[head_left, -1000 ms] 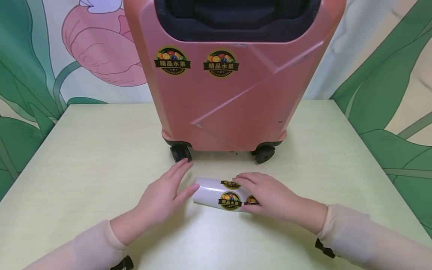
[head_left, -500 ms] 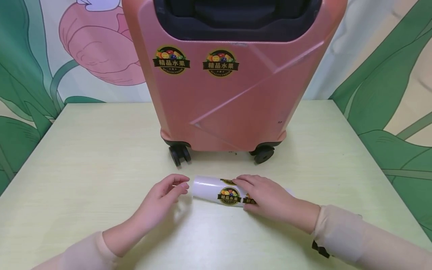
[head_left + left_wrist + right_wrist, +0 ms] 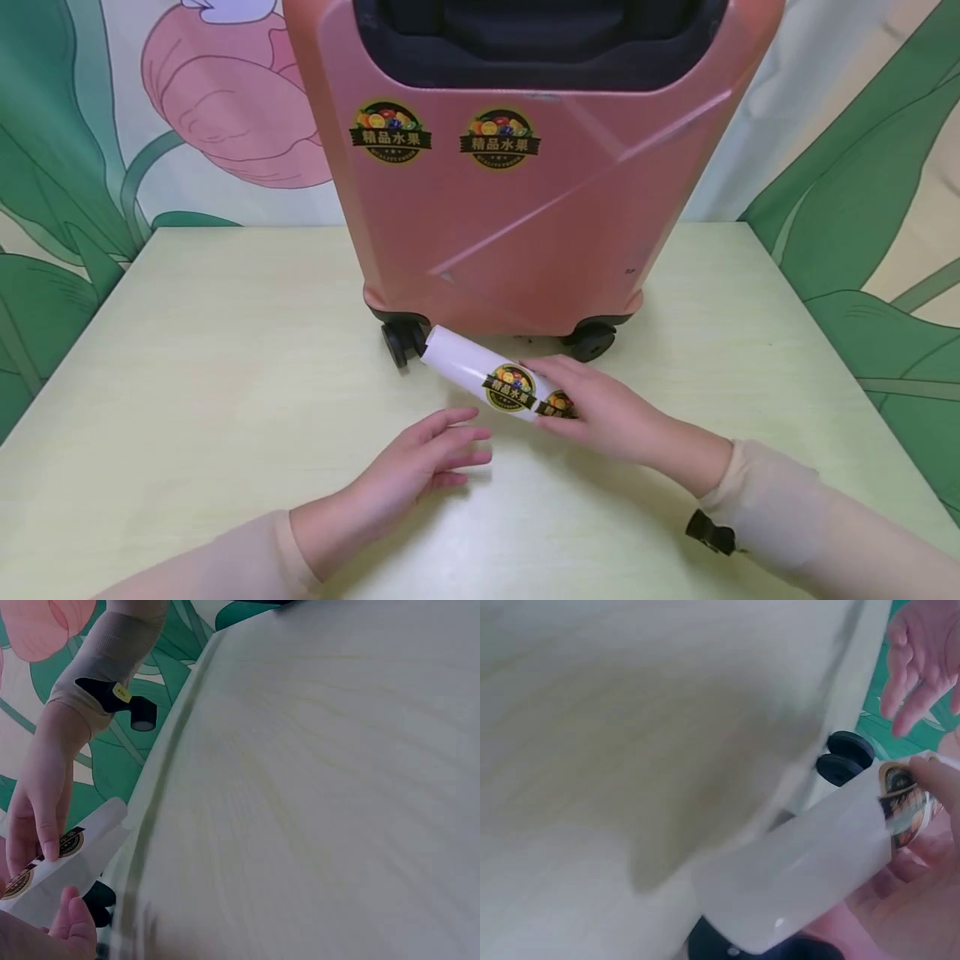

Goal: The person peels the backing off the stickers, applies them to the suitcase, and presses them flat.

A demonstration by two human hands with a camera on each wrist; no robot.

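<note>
Beige-sleeved, the left hand [image 3: 408,467] spreads loosely, holding nothing, near the sticker roll [image 3: 476,371], which slants in front of the pink suitcase [image 3: 502,242]. Likely light, slick and bendy (a squeeze could crease it), it seems best taken around its right part, where the right hand [image 3: 615,412] grips.

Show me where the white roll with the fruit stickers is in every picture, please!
Head view: the white roll is just below the middle.
Left wrist view: the white roll is low down at the left edge.
Right wrist view: the white roll is in the lower right part.
Shared landmark: the right hand, which grips the roll in all three views.
</note>
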